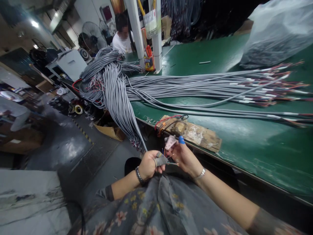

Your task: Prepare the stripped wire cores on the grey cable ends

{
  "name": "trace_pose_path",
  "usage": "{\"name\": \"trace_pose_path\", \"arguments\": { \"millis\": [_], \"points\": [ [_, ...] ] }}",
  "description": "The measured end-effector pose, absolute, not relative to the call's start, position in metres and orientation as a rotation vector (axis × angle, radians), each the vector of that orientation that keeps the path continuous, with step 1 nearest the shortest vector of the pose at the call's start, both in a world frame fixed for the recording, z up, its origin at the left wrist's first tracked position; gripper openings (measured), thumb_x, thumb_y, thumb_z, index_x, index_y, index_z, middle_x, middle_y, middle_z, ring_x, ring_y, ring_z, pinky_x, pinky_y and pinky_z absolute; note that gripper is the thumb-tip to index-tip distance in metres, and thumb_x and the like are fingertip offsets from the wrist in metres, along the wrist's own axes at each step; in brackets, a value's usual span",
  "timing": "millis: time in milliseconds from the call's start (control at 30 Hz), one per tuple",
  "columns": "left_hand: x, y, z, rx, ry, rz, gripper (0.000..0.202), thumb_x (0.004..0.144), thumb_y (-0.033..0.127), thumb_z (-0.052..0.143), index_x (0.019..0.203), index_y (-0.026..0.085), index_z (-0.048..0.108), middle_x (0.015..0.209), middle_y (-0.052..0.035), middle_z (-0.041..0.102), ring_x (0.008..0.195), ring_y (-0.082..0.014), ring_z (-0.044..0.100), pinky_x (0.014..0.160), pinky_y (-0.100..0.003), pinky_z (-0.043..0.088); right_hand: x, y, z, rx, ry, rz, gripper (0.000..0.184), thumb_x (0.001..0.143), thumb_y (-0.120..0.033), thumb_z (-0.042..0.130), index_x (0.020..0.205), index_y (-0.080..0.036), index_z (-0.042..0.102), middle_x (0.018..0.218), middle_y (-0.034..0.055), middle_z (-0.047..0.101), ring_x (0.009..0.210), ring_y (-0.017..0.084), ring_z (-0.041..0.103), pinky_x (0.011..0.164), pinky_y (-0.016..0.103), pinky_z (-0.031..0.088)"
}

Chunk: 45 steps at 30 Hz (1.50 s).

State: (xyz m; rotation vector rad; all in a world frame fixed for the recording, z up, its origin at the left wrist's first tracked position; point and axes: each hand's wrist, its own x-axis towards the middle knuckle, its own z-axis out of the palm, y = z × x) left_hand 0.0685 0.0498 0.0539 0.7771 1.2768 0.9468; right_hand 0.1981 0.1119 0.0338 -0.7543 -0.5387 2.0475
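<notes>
My left hand (150, 164) is closed around the end of a grey cable (144, 143), close to my lap. Several thin coloured wires (165, 153) fan out of that end toward my right hand (187, 160). The right hand is half open beside the wires, its thumb raised and wrapped in blue tape (181, 140). A pinkish-white wrap (170, 142) shows at its forefinger. Whether those fingers touch a wire is hard to make out. From the left hand, the cable runs up to a thick grey cable bundle (117, 94) draped over the table edge.
On the green table (244, 140) lies a long row of grey cables (186, 86) with stripped ends at right. A worn wooden board (195, 132) rests at the near edge. Behind are a white post (158, 42), a plastic bag (276, 36) and a seated person (122, 40). An open cardboard box (109, 129) stands below.
</notes>
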Motion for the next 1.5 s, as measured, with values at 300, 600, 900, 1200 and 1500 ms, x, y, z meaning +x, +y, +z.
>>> {"name": "trace_pose_path", "arguments": {
  "millis": [300, 600, 900, 1200, 1500],
  "points": [
    [0.076, 0.048, 0.057, 0.738, 1.315, 1.127, 0.044, 0.055, 0.054, 0.073, 0.057, 0.015, 0.052, 0.045, 0.0006, 0.055, 0.032, -0.0059, 0.043, 0.032, -0.018, 0.025, 0.201, 0.109, 0.040, -0.798, -0.714, 1.977, 0.037, 0.060, -0.055, 0.076, 0.066, -0.019, 0.067, 0.059, -0.0010, 0.060, 0.053, 0.011, 0.049, 0.052, 0.025, 0.040],
    [0.086, 0.054, 0.056, 0.736, 1.374, 1.130, 0.040, 0.055, 0.050, 0.072, 0.058, 0.016, 0.052, 0.046, 0.0020, 0.055, 0.033, -0.0051, 0.043, 0.033, -0.017, 0.024, 0.199, 0.111, 0.036, -0.737, -0.587, 2.092, 0.037, 0.063, -0.056, 0.072, 0.062, -0.019, 0.066, 0.059, -0.0005, 0.061, 0.054, 0.013, 0.050, 0.056, 0.028, 0.041],
    [0.085, 0.051, 0.053, 0.750, 1.377, 1.105, 0.037, 0.056, 0.047, 0.071, 0.055, 0.016, 0.051, 0.045, 0.0019, 0.055, 0.033, -0.0051, 0.043, 0.033, -0.017, 0.024, 0.196, 0.110, 0.036, -0.780, -0.518, 2.069, 0.034, 0.060, -0.052, 0.077, 0.068, -0.019, 0.069, 0.061, -0.0008, 0.063, 0.053, 0.012, 0.051, 0.054, 0.026, 0.042],
    [0.085, 0.051, 0.053, 0.702, 1.373, 1.143, 0.036, 0.056, 0.047, 0.070, 0.060, 0.016, 0.052, 0.046, 0.0018, 0.056, 0.033, -0.0051, 0.042, 0.034, -0.017, 0.022, 0.197, 0.110, 0.039, -0.772, -0.500, 2.041, 0.033, 0.064, -0.052, 0.074, 0.066, -0.020, 0.068, 0.057, -0.0016, 0.060, 0.052, 0.012, 0.049, 0.052, 0.026, 0.040],
    [0.086, 0.051, 0.054, 0.718, 1.362, 1.163, 0.039, 0.057, 0.050, 0.070, 0.059, 0.016, 0.051, 0.046, 0.0010, 0.056, 0.033, -0.0056, 0.044, 0.034, -0.017, 0.022, 0.196, 0.112, 0.037, -0.771, -0.639, 2.020, 0.048, 0.056, -0.066, 0.071, 0.066, -0.018, 0.069, 0.057, -0.0001, 0.060, 0.052, 0.012, 0.050, 0.052, 0.025, 0.041]
  ]
}}
